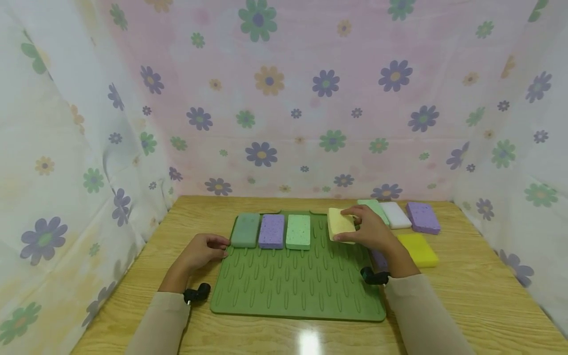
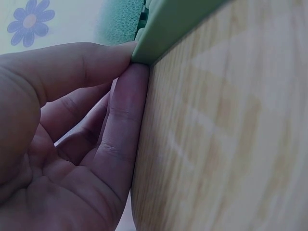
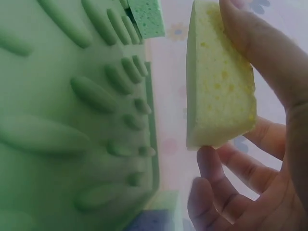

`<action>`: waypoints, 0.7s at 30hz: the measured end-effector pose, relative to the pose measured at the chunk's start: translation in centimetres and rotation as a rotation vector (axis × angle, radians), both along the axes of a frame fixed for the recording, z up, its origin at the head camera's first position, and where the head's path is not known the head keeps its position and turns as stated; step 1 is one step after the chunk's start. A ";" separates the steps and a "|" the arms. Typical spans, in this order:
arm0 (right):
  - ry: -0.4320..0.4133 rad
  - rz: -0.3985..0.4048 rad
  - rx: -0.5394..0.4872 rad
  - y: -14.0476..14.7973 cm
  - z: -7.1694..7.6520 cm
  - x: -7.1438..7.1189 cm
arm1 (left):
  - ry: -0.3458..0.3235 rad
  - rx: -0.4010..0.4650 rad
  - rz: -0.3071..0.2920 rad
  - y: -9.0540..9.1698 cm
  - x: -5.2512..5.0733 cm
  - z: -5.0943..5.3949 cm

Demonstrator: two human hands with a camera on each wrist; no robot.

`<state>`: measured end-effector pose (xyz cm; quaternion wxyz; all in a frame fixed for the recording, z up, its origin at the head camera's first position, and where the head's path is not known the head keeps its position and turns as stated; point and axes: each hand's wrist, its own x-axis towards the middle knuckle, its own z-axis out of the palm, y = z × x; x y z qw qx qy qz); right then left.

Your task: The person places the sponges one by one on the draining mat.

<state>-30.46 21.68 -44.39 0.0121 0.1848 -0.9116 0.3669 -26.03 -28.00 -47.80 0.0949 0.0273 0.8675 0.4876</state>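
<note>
In the head view a green ridged silicone mat [image 1: 293, 286] lies on the wooden table. Along its far edge, from the left, sit a dark green sponge [image 1: 245, 230], a purple sponge [image 1: 271, 231] and a light green sponge [image 1: 298, 231]. My right hand [image 1: 374, 230] holds a pale yellow sponge [image 1: 339, 224] between thumb and fingers; the right wrist view shows this sponge [image 3: 221, 82] raised off the mat. With thumb and index finger, my left hand [image 1: 199, 254] pinches the mat's left edge [image 2: 161, 31], its fingers low against the table.
Right of the mat lie another light green sponge [image 1: 374, 211], a white sponge [image 1: 396, 215], a purple sponge [image 1: 423, 218] and a bright yellow sponge [image 1: 417, 250]. One more purple sponge [image 1: 378, 260] is partly hidden by the right hand. Flowered cloth [image 1: 293, 98] hangs behind and at both sides.
</note>
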 end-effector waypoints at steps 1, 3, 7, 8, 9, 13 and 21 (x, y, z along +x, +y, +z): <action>-0.007 0.001 -0.009 -0.2 0.0 0.1 | -0.001 0.000 0.000 0.0 0.0 0.0; -0.017 -0.003 -0.016 -0.5 0.1 0.2 | -0.004 0.003 0.004 0.0 0.0 0.0; -0.005 -0.009 -0.007 -1.1 0.1 0.4 | -0.006 0.004 0.007 0.0 0.0 0.1; 0.002 -0.009 -0.002 -1.3 0.1 0.5 | -0.006 0.007 0.008 0.1 0.0 0.2; 0.005 -0.011 0.003 -1.5 0.0 0.5 | -0.005 0.008 0.009 0.1 0.1 0.2; -0.001 -0.028 0.003 -2.1 -0.2 0.5 | -0.007 0.020 0.006 0.2 0.2 0.3; -0.034 -0.013 -0.002 -3.0 -0.4 0.5 | -0.009 0.018 0.011 0.1 0.0 0.0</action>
